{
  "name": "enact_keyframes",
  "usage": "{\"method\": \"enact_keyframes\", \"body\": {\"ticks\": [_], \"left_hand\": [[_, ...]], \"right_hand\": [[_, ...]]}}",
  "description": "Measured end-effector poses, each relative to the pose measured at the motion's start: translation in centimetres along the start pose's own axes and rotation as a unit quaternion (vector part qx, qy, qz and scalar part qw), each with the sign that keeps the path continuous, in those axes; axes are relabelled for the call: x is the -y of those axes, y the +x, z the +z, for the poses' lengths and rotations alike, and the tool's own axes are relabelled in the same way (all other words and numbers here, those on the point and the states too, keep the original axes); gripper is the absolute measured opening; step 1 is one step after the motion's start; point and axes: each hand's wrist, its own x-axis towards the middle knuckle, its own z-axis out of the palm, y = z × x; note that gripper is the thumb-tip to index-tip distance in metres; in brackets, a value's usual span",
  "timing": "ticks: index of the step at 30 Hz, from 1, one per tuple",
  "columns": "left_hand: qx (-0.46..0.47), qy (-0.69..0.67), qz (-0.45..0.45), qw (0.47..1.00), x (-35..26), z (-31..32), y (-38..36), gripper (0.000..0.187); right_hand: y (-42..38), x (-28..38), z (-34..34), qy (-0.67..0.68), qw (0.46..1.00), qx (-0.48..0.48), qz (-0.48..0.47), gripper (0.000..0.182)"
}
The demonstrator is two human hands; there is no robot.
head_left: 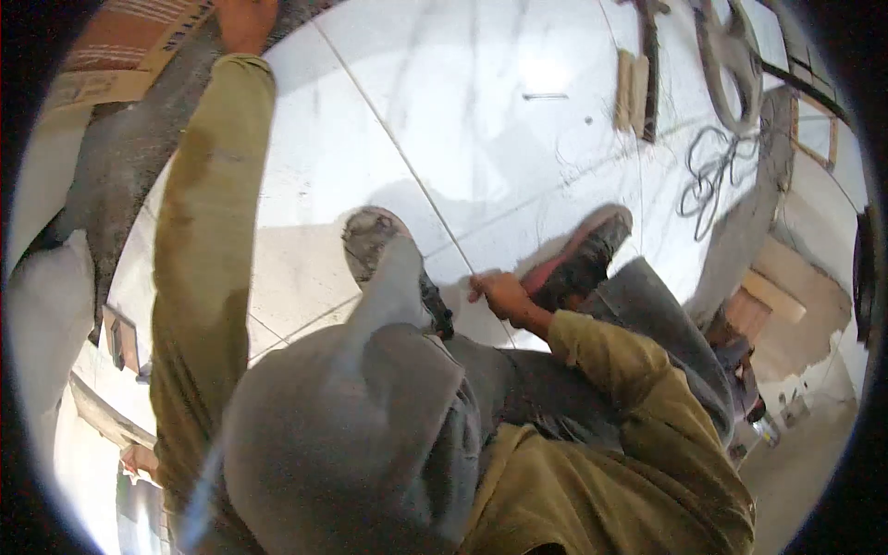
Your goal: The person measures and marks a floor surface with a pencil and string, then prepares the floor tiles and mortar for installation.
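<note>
My right hand point(507, 298) is low over the white tiled floor point(416, 102), between my two shoes. Its fingers are closed, and what they hold, if anything, is hidden. A dark, red-edged shoe point(581, 259) is right beside that hand; the other shoe point(375, 245) points forward to its left. My left arm reaches far forward in a stained olive sleeve. At the top edge, my left hand point(245, 23) is beside a printed cardboard box point(139, 46), over a dark strip of ground. Its fingertips are out of view.
Wooden strips point(632, 91) lie by a dark bar at the upper right. Further right are a looped grey cord point(712, 180) and a grey ring-shaped object point(731, 69). A small thin piece point(546, 96) rests on the tiles. A pale sack point(51, 305) stands at the left.
</note>
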Motion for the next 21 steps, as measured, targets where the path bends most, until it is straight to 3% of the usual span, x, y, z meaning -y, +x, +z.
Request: {"method": "enact_keyframes", "body": {"ticks": [1,2,4,5,6,8,12,14,15,17,21], "left_hand": [[-0.009,0.119,0.048,0.992,1.5,0.4,-0.1,0.03],[0.005,0.094,0.031,0.995,1.9,0.2,-0.2,0.027],[0.006,-0.018,-0.005,1.0,2.6,0.9,-0.4,0.024],[-0.01,-0.103,-0.023,0.994,3.4,1.4,-0.4,0.023],[-0.013,-0.096,-0.023,0.995,2.7,1.0,-0.4,0.023],[-0.019,0.023,0.033,0.999,0.9,0.1,-0.2,0.02],[0.011,0.047,-0.016,0.999,1.0,-0.1,0.2,0.018],[0.016,0.158,-0.008,0.987,2.2,0.5,0.2,0.016],[0.014,0.156,-0.008,0.988,2.4,0.7,0.2,0.016],[0.003,0.027,-0.006,1.0,2.9,0.8,-0.1,0.017],[-0.038,0.07,0.038,0.996,2.7,0.9,-0.2,0.016]], "right_hand": [[1.0,3.2,-2.1,0.102,0.981,0.069,0.147,0.046],[2.2,6.9,-4.4,0.179,0.93,0.112,0.301,0.046],[1.8,5.9,-4.0,0.172,0.89,0.134,0.399,0.051],[1.5,4.9,-3.7,0.168,0.894,0.141,0.391,0.051],[0.8,3.8,-3.1,0.086,0.964,0.119,0.223,0.054],[1.0,3.7,-3.0,-0.001,0.995,0.094,0.036,0.056],[1.8,5.2,-4.0,-0.014,0.989,0.123,0.075,0.057],[1.5,6.1,-4.2,0.077,0.983,0.082,0.146,0.055],[1.3,6.1,-4.2,0.107,0.977,0.067,0.169,0.055],[1.1,5.1,-3.9,0.139,0.974,0.071,0.162,0.052],[1.6,6.0,-4.4,0.149,0.966,0.089,0.192,0.049]]}}
